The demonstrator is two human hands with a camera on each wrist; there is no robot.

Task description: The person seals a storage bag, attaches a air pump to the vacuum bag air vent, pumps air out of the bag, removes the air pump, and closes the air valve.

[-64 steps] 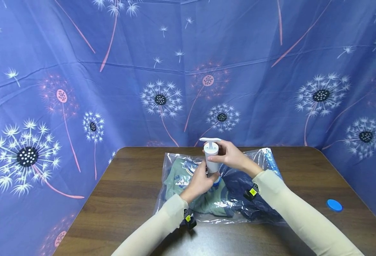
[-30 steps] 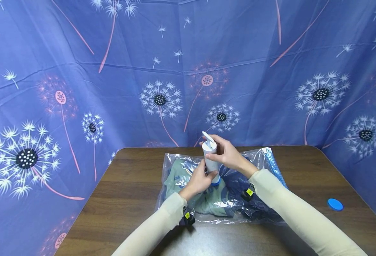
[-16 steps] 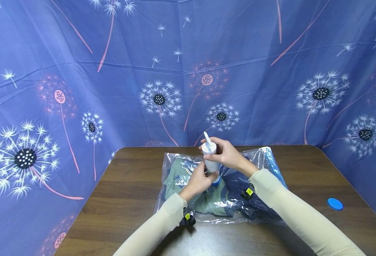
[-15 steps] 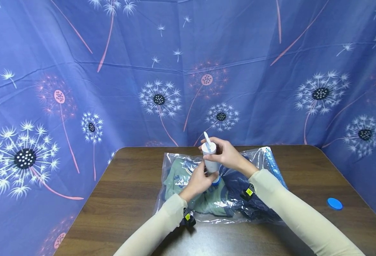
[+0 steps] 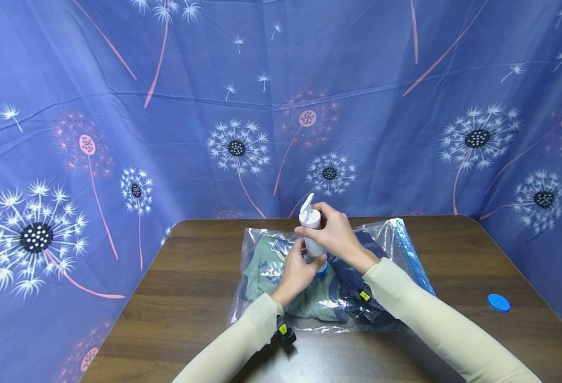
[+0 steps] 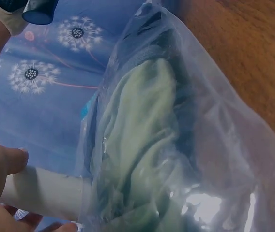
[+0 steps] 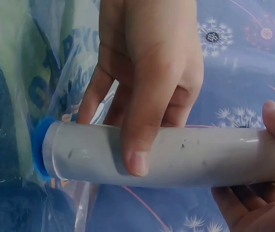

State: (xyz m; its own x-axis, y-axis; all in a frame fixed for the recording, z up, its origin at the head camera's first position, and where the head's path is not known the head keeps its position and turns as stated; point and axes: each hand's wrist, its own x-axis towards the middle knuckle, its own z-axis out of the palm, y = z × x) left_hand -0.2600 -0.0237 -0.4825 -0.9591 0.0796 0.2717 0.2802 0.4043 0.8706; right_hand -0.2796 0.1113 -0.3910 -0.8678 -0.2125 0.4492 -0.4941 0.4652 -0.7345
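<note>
A white hand pump (image 5: 312, 230) stands on the blue valve (image 5: 323, 269) of a clear vacuum bag (image 5: 281, 298) that holds green and dark blue clothes. My left hand (image 5: 296, 268) grips the pump's lower end just above the valve. My right hand (image 5: 334, 234) wraps the top of the cylinder, below the pump's handle (image 5: 306, 204). In the right wrist view the left hand's fingers (image 7: 147, 72) curl over the grey-white cylinder (image 7: 176, 157) next to the valve (image 7: 38, 154). The left wrist view shows the bag (image 6: 176, 145) and the pump tube (image 6: 40, 193).
The bag lies in the middle of a brown wooden table (image 5: 190, 298). A loose blue cap (image 5: 498, 302) sits near the table's right edge. Blue dandelion-print cloth (image 5: 118, 133) hangs behind and on both sides.
The pump's handle has turned from crosswise to edge-on and now tilts up to the left. My right hand has slid round the pump's top; the left hand keeps its grip.
</note>
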